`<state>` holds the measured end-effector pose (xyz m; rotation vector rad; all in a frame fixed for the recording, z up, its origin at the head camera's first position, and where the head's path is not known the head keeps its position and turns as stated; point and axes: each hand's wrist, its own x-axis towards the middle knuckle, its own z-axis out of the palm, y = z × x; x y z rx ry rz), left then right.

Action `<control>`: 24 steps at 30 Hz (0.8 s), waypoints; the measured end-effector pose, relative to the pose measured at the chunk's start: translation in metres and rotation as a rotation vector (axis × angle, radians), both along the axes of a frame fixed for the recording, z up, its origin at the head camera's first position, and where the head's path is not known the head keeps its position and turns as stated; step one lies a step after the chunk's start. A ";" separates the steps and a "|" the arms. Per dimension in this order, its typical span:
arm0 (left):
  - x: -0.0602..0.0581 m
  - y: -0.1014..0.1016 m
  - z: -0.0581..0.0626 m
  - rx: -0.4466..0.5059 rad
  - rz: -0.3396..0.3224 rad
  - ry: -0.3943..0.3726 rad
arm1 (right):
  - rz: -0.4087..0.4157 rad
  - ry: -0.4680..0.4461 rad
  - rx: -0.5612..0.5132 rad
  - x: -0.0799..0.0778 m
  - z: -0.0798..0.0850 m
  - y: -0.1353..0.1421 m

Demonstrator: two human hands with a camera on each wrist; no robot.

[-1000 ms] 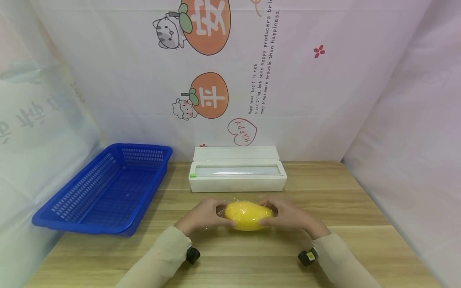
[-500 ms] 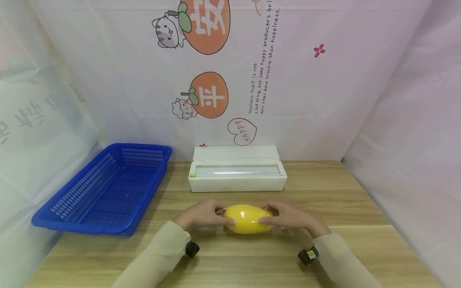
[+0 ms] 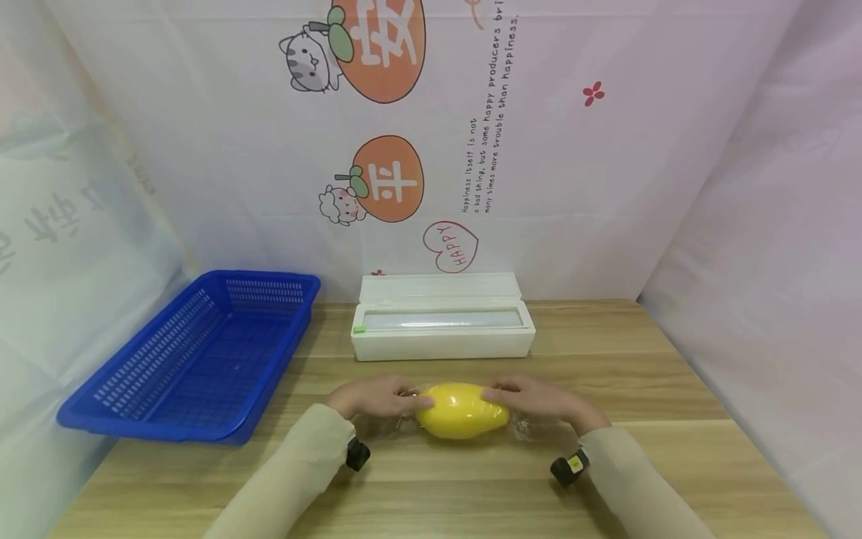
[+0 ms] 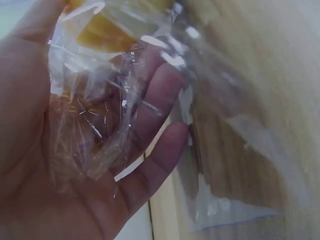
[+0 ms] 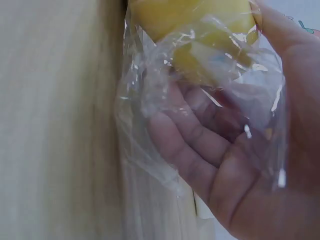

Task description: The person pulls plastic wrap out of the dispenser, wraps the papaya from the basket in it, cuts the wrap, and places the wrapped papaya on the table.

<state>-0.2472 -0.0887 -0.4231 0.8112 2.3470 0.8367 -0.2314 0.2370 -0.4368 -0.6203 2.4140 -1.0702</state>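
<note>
A smooth yellow fruit point(image 3: 461, 412), oval with a blunt tip at its right end, is wrapped in clear cling film point(image 5: 135, 125). My left hand point(image 3: 378, 397) grips its left end, the thumb over the front and the fingers behind. The right hand point(image 3: 544, 398) holds the other end in the same way. In both wrist views loose, crumpled film spreads between the palm and curled fingers, beyond the fruit's ends. Behind the hands stands a white cling film dispenser point(image 3: 444, 346), its lid raised and a small green slider at its left.
To the left is a blue plastic basket point(image 3: 158, 429) with slotted walls. A wooden table point(image 3: 471, 498) lies under everything. White printed cloth point(image 3: 566, 172) hangs at the back, and plain-looking sheets flank both sides.
The fruit has turned between the hands, and its tip now shows at the lower right. Both thumbs have shifted slightly upward on it. Loose film now shows below the right hand.
</note>
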 end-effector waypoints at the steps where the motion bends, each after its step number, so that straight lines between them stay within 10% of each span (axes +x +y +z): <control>1: -0.001 0.000 -0.001 -0.001 0.007 -0.007 | -0.009 -0.033 -0.023 -0.001 0.000 0.000; 12: -0.005 -0.003 0.001 -0.024 0.047 -0.052 | -0.063 -0.055 -0.046 -0.008 0.000 -0.001; 24: 0.019 0.021 0.016 0.027 -0.047 0.534 | -0.118 0.009 0.037 -0.010 -0.006 -0.002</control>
